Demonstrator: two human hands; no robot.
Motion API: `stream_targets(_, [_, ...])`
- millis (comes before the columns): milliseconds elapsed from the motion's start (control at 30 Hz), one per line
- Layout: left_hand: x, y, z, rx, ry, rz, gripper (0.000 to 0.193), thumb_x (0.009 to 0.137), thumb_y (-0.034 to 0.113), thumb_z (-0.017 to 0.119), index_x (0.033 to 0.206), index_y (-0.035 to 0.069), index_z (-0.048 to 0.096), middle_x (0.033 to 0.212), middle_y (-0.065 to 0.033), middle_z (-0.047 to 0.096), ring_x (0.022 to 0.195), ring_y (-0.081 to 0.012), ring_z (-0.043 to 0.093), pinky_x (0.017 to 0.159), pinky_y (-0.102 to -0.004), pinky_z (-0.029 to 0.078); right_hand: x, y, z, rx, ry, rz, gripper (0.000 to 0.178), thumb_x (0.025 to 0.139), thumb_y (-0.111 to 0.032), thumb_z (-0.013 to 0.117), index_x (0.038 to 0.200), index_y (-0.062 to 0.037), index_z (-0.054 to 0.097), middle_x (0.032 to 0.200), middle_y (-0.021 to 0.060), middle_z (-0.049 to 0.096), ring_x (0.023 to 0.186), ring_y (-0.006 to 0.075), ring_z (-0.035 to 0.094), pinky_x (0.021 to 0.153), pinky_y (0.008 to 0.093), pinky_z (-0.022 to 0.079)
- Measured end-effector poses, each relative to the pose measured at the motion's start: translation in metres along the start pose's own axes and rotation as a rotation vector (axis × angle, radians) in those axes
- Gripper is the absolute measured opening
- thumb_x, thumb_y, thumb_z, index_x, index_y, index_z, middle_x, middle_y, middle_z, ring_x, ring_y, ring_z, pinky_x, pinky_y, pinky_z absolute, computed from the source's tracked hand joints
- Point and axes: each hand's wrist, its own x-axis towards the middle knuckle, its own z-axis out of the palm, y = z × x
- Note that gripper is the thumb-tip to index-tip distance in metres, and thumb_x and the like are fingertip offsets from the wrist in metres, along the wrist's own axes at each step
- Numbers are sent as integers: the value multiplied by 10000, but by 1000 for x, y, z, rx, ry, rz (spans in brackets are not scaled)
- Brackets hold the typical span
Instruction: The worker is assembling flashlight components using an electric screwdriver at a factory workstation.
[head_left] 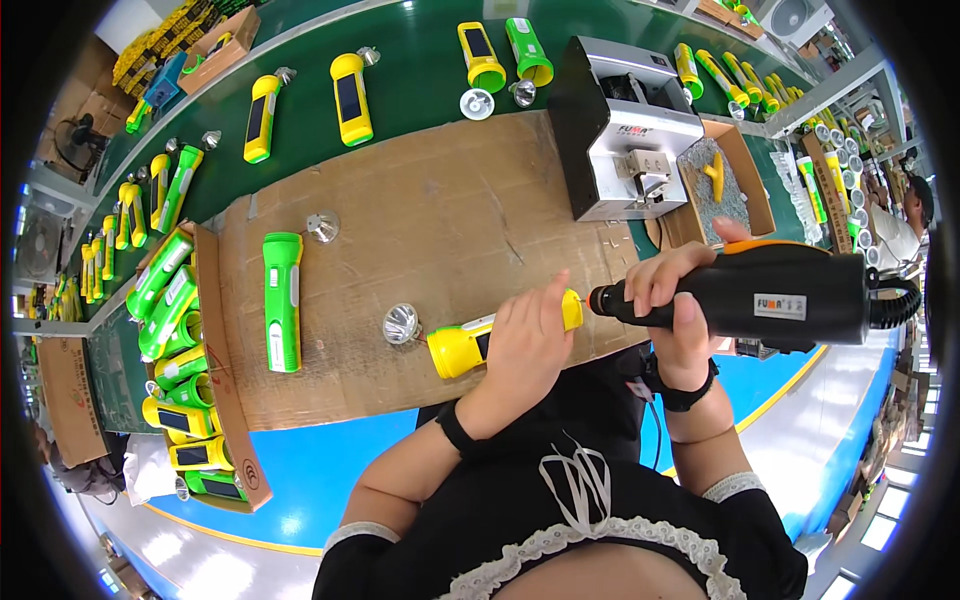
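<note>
My left hand (527,335) is wrapped over a yellow flashlight (455,350) lying on the cardboard sheet, pressing it down. Beside its wide head sits a loose silver reflector (401,324), joined to it by what looks like a short wire. In my right hand (680,300) is a black electric screwdriver (780,298), held level with its tip pointing left. That tip meets or nearly meets the flashlight's tail end; exact contact is too small to tell. Further left lies a green flashlight (283,300), with another reflector (323,226) near its head.
A screw-feeding machine (625,135) stands at the back right, beside a box of small screws (735,170) with a yellow piece on top. On the left, a carton (228,400) holds several green and yellow flashlights. More flashlights line the green conveyor (420,75) behind the cardboard (420,200).
</note>
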Motion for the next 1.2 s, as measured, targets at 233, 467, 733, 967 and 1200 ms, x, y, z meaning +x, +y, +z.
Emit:
stream_targets(233, [4, 2, -3, 24, 9, 3, 720, 632, 116, 738, 1259, -8, 405, 963, -84, 587, 856, -259, 577, 765, -361, 435, -2, 16, 2, -89, -20, 90, 602, 838, -216, 647, 1272, -78, 253, 738, 46, 502, 640, 165, 536, 644, 344, 463])
stream_targets(467, [13, 3, -7, -45, -49, -92, 760, 623, 136, 759, 1265, -16, 383, 976, -99, 592, 850, -288, 580, 742, -379, 442, 8, 38, -6, -30, -129, 15, 451, 777, -36, 608, 1154, -3, 363, 683, 51, 548, 575, 108, 534, 547, 237, 437])
stream_targets(733, [11, -1, -4, -37, -75, -93, 814, 615, 158, 768, 1294, 1, 348, 965, -108, 602, 851, -308, 582, 757, -396, 441, 6, 41, -6, -99, -161, 107, 442, 766, -23, 614, 1146, -3, 388, 725, 34, 558, 653, 83, 539, 606, 218, 431])
stream_targets(967, [20, -1, -9, -41, -137, -95, 815, 628, 174, 767, 1298, -9, 341, 983, -123, 603, 911, -304, 567, 806, -394, 427, 16, 25, -9, -19, 19, -194, 532, 809, -37, 600, 1247, 33, 306, 742, 66, 560, 619, 134, 557, 623, 269, 472])
stream_targets(1200, [-2, -3, -61, -110, 125, 45, 648, 624, 196, 777, 1176, 39, 476, 1042, -137, 539, 991, -336, 496, 884, -425, 382, 72, -1, -48, -139, 378, -435, 528, 838, -16, 581, 1297, 56, 328, 692, 69, 579, 597, 139, 567, 619, 284, 483])
